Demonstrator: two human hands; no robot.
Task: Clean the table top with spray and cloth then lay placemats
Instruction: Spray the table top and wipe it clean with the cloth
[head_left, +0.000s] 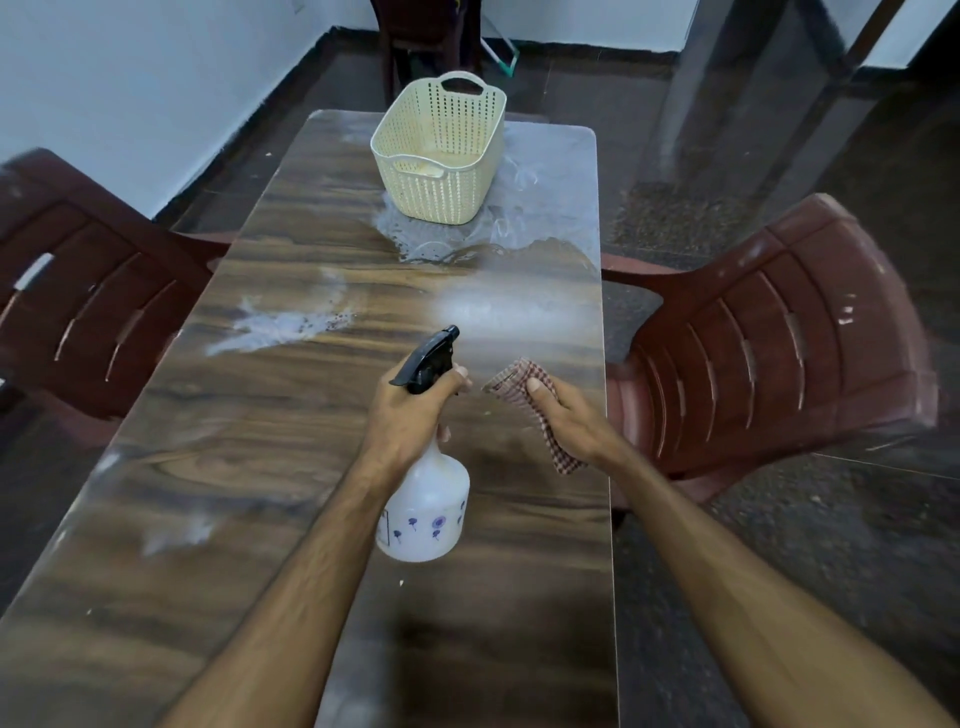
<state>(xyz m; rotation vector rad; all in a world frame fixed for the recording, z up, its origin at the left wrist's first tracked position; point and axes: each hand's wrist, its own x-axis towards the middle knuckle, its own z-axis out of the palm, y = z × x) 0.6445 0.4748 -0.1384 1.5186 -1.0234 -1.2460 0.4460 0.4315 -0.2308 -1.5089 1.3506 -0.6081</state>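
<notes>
My left hand grips the neck of a white spray bottle with a black trigger head, held above the wooden table top. A haze of mist hangs just beyond the nozzle. My right hand holds a red-and-white checked cloth just right of the bottle, near the table's right edge. Wet foamy patches lie on the left of the table and around the basket. No placemats are in view.
A cream perforated basket stands at the far end of the table. Dark red plastic chairs flank the table, one on the left and one on the right. Another chair stands beyond the far end. The floor is dark.
</notes>
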